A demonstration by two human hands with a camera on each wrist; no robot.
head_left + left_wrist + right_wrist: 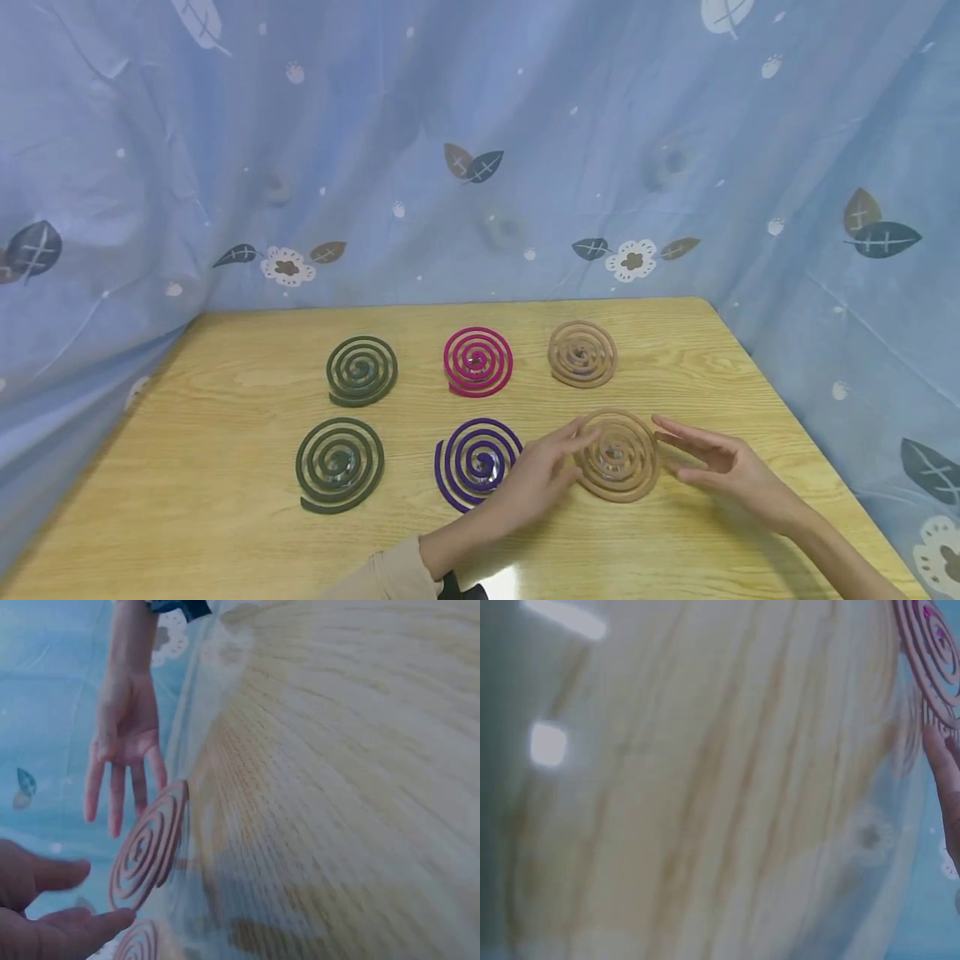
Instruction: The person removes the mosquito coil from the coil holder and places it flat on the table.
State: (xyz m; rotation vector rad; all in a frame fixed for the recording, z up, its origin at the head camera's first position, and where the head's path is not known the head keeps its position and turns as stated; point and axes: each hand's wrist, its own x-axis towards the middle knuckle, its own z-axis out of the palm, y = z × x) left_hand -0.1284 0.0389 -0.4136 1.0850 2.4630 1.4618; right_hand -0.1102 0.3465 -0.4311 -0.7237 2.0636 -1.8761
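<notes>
A tan mosquito coil (617, 492) sits front right on the table, raised on a small shiny stand. My left hand (534, 473) is at its left, fingers spread and overlapping the coil's edge in the head view; whether they touch it I cannot tell. At the right side, my right hand (723, 471) has its fingers extended toward the rim, with a slight gap. In the left wrist view, both the left hand (49, 900) and right hand (129, 731) flank the coil (142, 851). The right wrist view catches only a finger (946, 787) below the coil.
Left of that coil is a purple coil (447, 471), partly covered by my left hand, then a dark green coil (300, 462). The back row holds a green coil (330, 371), a magenta coil (447, 358) and a tan coil (553, 358). Blue patterned cloth (420, 242) surrounds the wooden table (195, 450).
</notes>
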